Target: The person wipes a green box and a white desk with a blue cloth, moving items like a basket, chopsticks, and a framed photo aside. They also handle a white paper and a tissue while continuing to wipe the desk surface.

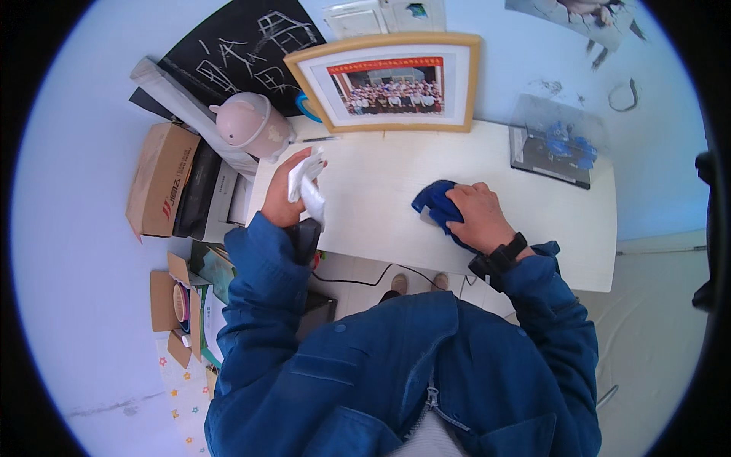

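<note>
My left hand (283, 190) is raised over the left end of the white desk (365, 206), closed on a crumpled white tissue (306, 186) that hangs down from the fingers. On the right half of the desktop, my right hand (481, 217) presses down on a dark blue cloth (438, 204), fingers curled over it. Part of the cloth shows to the left of the fingers, with a pale patch at its lower edge; the rest is hidden under the palm.
A wood-framed group photo (384, 87) leans against the wall at the desk's back. Far left are a pink lidded bin (255, 126), a pen (316, 139) and a cardboard box (161, 179). At the back right lies a dark flat case (550, 156) with blue crumpled material. A black cable (358, 282) crosses the floor.
</note>
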Motion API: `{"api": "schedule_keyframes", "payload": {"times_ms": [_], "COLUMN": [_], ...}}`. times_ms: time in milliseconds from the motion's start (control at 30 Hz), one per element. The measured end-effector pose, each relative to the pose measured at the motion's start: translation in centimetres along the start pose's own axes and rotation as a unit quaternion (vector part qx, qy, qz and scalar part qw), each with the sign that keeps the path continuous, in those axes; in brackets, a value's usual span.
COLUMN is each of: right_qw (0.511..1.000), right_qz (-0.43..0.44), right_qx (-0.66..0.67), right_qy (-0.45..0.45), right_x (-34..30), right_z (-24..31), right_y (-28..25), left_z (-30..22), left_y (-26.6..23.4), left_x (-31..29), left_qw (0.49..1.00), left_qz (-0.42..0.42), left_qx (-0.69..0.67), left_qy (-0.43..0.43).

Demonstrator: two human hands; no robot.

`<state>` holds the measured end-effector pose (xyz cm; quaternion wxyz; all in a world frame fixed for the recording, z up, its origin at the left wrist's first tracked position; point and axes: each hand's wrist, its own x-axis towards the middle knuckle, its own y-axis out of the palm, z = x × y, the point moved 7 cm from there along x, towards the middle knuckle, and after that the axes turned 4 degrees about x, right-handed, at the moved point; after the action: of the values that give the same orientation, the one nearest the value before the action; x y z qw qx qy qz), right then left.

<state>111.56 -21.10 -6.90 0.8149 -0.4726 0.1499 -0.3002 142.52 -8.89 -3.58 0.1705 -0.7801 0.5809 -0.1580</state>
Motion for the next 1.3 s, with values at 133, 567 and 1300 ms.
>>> {"api": "schedule_keyframes", "payload": {"times_ms": [133,567,1300], "right_qw": [0.989,0.879,0.869], "right_qz": [-0.136,-0.269,-0.332], "right_qx": [0.054,0.297,0.312], "right_qy": [-0.023,0.257,0.193], "right_x": [2.4,12.9,14.8], "right_z": [0.0,-10.3,-9.3], "right_y": [-3.8,-4.6,-4.6], "left_z": [-1.4,5.4,4.5], "left_y": [-0.9,-0.5,-0.9], "left_x": [4.0,12.4,14.3], "left_qw": [0.958,0.923,0.937], "left_qz": [-0.041,-0.177,-0.164], "left_qx": [0.239,-0.304,-0.296], "left_qy": [0.150,-0.159,-0.093]}}
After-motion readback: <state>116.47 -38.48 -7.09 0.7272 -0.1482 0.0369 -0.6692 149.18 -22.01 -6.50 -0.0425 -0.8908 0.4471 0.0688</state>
